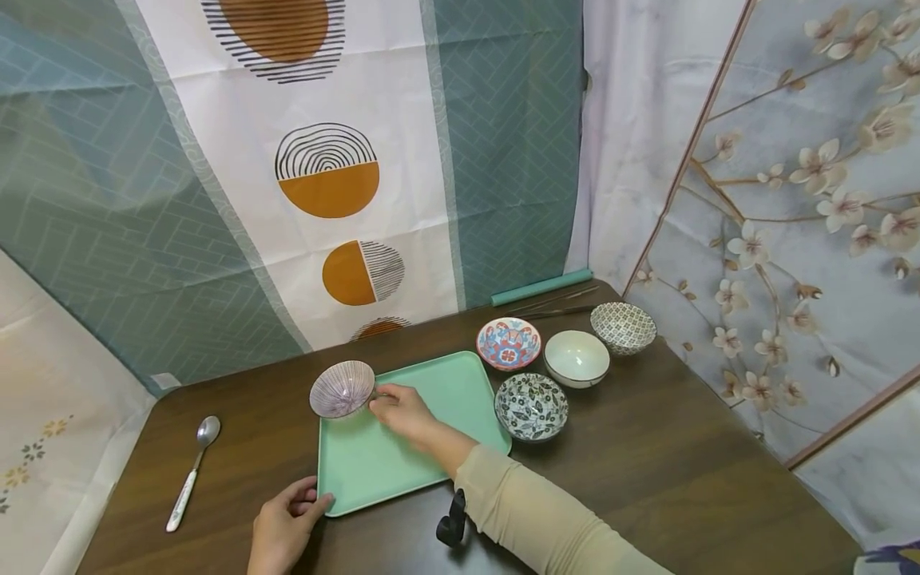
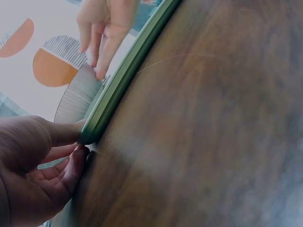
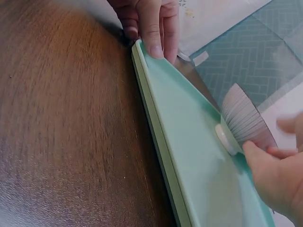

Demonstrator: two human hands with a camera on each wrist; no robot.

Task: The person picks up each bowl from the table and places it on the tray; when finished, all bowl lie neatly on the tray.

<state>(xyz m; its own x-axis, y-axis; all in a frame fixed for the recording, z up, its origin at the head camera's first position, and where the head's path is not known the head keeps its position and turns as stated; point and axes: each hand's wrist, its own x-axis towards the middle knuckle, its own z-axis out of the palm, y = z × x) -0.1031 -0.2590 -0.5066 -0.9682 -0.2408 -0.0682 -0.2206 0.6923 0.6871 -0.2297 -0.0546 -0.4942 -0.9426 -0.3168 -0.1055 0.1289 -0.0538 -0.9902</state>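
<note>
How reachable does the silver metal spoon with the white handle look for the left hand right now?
Probably yes: nothing stands between the left hand and the spoon on the brown wooden table. The hand would likely first have to release the corner of the mint-green rectangular tray that it pinches.

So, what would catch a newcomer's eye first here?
Probably the mint-green tray in the middle of the dark table, its near left corner pinched by the left hand. A striped bowl stands out at the tray's far left corner, with the right hand at its rim. Behind the table, the hanging cloth with bold orange shapes also draws the eye.
</note>
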